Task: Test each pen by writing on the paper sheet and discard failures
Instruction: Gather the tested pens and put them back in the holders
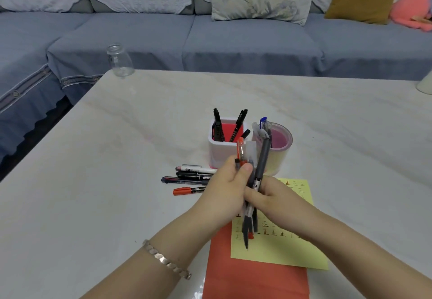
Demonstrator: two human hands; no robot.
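Left hand (pixel 224 181) and right hand (pixel 274 196) meet over the near middle of the table (pixel 93 181). Both have fingers curled round one pen bundle (pixel 248 225), held steep with tips down. The left thumb presses the red pen (pixel 241 152) against the rest, and the right hand wraps the barrels lower down, with the grey pen (pixel 262 160) rising above it. The tips hang just above the yellow paper sheet (pixel 280 249), which lies on an orange sheet (pixel 257 282) and carries rows of test marks. Handling, judged: the pens are light and rigid, with smooth plastic barrels likely to slide against one another in a bunch. Best to draw one out by mid-barrel or rubber grip with the rest clamped, and to put no side load on the fine tips. The pen count in the bundle is not readable because the hands cover the middles. One dark point looks bare; the other tips are unclear. Left of the hands, four loose pens (pixel 191 179) lie side by side; whether they passed or failed cannot be told. Behind them, a white square holder (pixel 222 156) holds black pens. A round pink cup (pixel 284 149) just beside it holds blue-capped ones, partly hidden by the bundle. At the far left table corner stands a clear glass jar (pixel 120 61). Beyond is a blue sofa (pixel 233 39) with cushions, and an object at the table's right edge is cut off.
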